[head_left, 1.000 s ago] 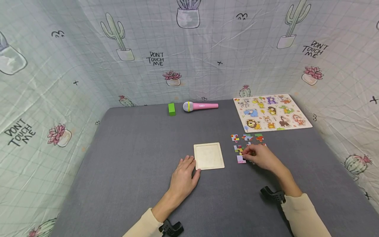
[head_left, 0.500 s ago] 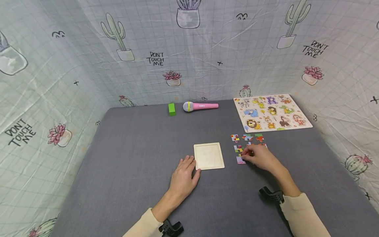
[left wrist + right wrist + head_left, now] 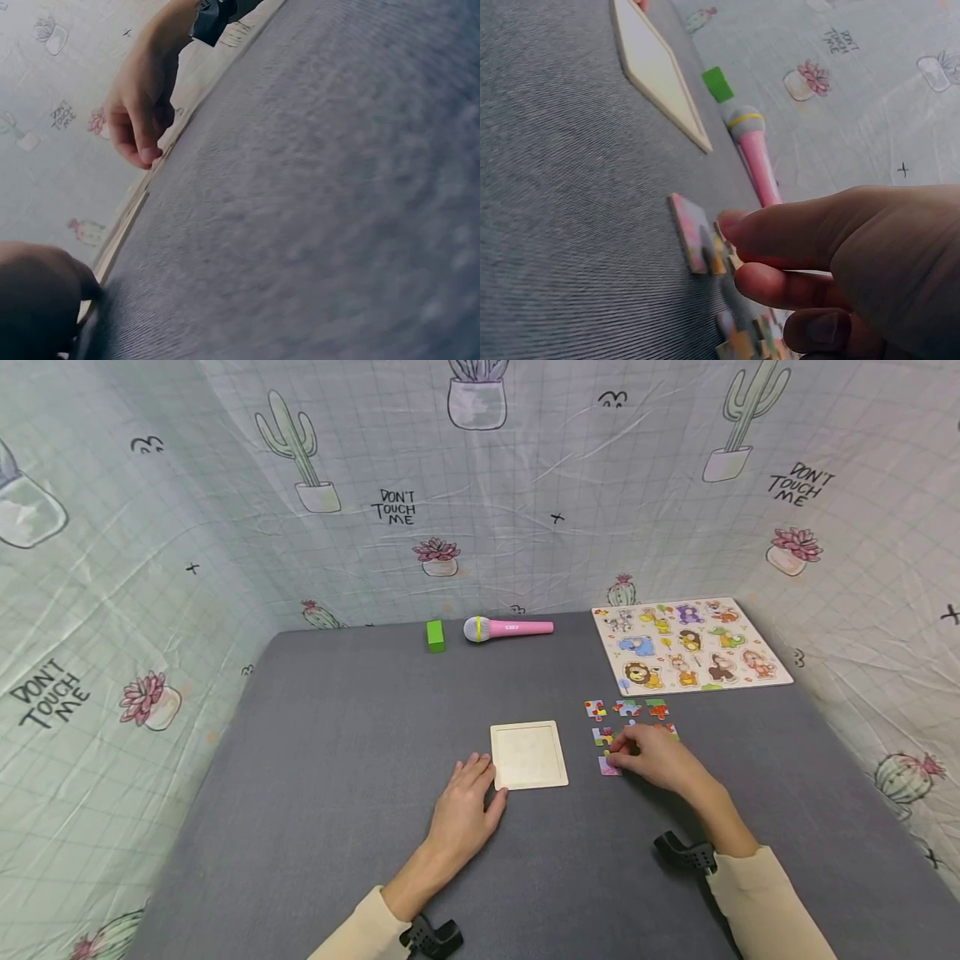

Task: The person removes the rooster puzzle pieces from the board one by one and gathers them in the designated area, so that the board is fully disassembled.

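My left hand (image 3: 467, 806) lies palm down on the table, fingers straight, with fingertips at the left edge of a square wooden puzzle frame (image 3: 529, 755). My right hand (image 3: 660, 758) hovers low over several colourful jigsaw pieces, thumb and fingers bent loosely downward. In the right wrist view a gap shows between thumb (image 3: 761, 234) and index finger, with nothing gripped there. Nearest its fingertips is a pink and lilac jigsaw piece (image 3: 694, 234), lying at the near left of the group. Other pieces, such as a green and red one (image 3: 657, 708), sit behind; the hand hides some of them.
An animal picture board (image 3: 690, 647) lies at the back right. A pink toy microphone (image 3: 517, 628) and a green block (image 3: 435, 637) are at the back edge, against a printed cloth backdrop (image 3: 555, 460). Grey cloth (image 3: 337, 760) covers the table.
My right hand has shifted slightly left, covering more of the pink and lilac jigsaw piece and uncovering more of a piece at the right. My left hand stays in place.
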`<action>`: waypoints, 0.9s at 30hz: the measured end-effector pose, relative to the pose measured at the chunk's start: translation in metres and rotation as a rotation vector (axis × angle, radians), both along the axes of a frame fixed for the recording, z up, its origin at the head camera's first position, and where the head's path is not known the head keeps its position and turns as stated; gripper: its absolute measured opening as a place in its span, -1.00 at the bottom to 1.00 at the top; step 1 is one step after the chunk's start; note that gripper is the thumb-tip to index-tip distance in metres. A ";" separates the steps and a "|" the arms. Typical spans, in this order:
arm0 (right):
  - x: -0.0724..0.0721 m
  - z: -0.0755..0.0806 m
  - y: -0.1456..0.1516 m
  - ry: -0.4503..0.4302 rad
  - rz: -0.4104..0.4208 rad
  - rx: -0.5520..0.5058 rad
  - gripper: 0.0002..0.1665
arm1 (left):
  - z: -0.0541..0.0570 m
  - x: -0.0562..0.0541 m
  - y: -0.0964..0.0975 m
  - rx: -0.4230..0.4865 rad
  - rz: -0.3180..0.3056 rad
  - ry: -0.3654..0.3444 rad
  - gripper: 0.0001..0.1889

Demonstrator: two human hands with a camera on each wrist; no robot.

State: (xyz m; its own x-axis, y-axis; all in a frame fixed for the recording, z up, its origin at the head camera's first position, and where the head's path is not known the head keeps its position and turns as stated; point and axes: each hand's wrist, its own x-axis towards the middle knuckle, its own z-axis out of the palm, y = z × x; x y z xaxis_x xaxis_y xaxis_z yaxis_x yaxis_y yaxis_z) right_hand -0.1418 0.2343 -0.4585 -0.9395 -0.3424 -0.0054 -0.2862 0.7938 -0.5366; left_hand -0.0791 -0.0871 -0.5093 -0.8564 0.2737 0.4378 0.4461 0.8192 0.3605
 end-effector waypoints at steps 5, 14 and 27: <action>-0.004 0.008 -0.005 -0.001 -0.010 -0.028 -0.87 | 0.008 -0.002 -0.006 0.019 0.006 -0.025 -0.63; -0.016 0.029 -0.020 0.080 -0.044 -0.046 -0.84 | 0.029 -0.026 -0.022 0.077 0.054 -0.002 -0.64; -0.029 0.042 -0.054 0.341 -0.155 -0.097 -0.56 | 0.060 -0.076 -0.034 0.022 0.120 0.123 -0.55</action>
